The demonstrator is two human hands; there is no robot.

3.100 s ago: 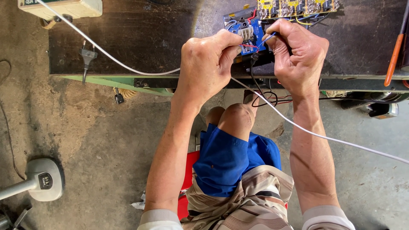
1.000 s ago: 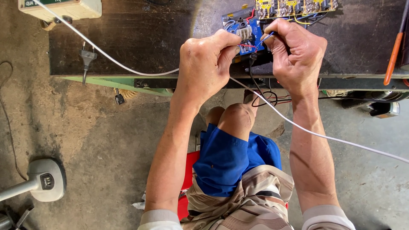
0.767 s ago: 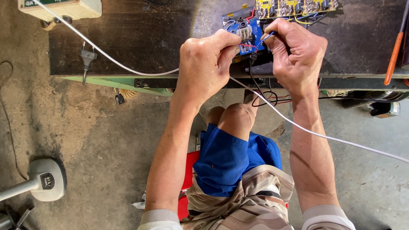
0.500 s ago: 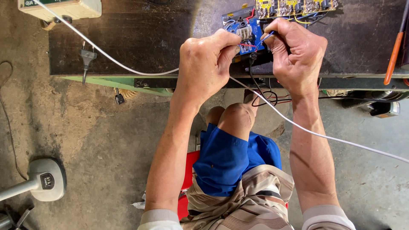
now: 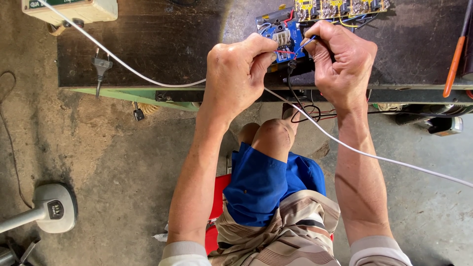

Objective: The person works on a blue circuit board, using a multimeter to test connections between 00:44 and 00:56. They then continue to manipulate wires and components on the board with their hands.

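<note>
A dark wooden bench [image 5: 162,44] spans the far side of the scene above a bare concrete floor [image 5: 113,162]. Both forearms reach straight out from the near edge, wrists bent slightly inward so the knuckles face up. The left hand [image 5: 236,74] is curled into a loose fist, its fingers pinched together on a red wire at the small blue circuit board [image 5: 286,37], which lies on the bench between the two hands. The right hand [image 5: 342,61] is also curled, its fingers closed narrowly on a thin blue wire [image 5: 306,43] at the board's right edge. A white cable [image 5: 128,69] runs across the bench from the far left, passes under the hands and trails off to the right. An orange-handled tool [image 5: 453,66] lies at the far right.
</note>
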